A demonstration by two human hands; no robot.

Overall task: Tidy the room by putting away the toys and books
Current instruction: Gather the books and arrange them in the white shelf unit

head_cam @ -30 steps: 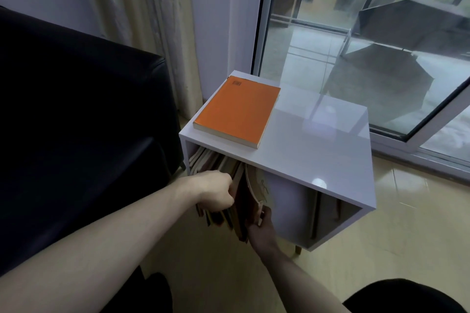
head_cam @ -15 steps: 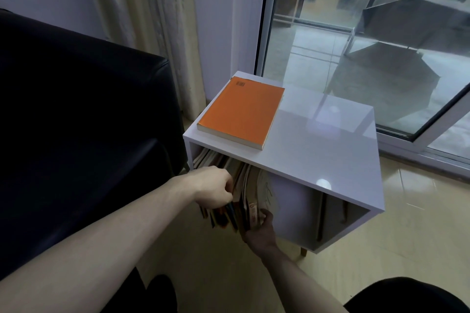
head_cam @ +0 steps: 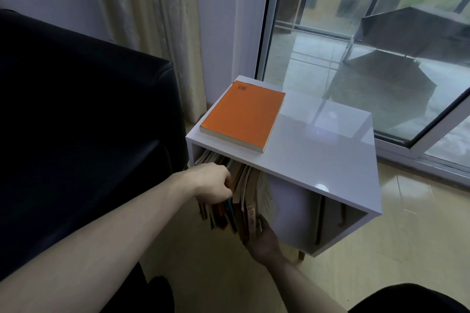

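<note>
- Since the row of books (head_cam: 236,201) stands on edge and leaning in the left compartment of the white side table (head_cam: 318,160), it will likely handle as a floppy, fairly heavy bundle; thin paperbacks slump and fan unless squeezed from both sides.
- Best hold, by my judgement: press the outer covers low and high at once, keeping the spines level, not tugging one volume alone.
- At the upper left of the row, the left hand (head_cam: 212,183) has its fingers curled together into the book tops, apparently pinching a dark volume just under the knuckles; the fingertips themselves are hidden among the pages.
- Below and to the right of those fingers, the right hand (head_cam: 264,239) meets the lower right end of the row, thumb up along the outermost cover; whether its other fingers wrap round the books or lie flat cannot be told.
- Above both hands, an orange book (head_cam: 241,114) lies flat on the tabletop, untouched; stiff enough to lift by its near edge, and probably the next one to shelve.
</note>
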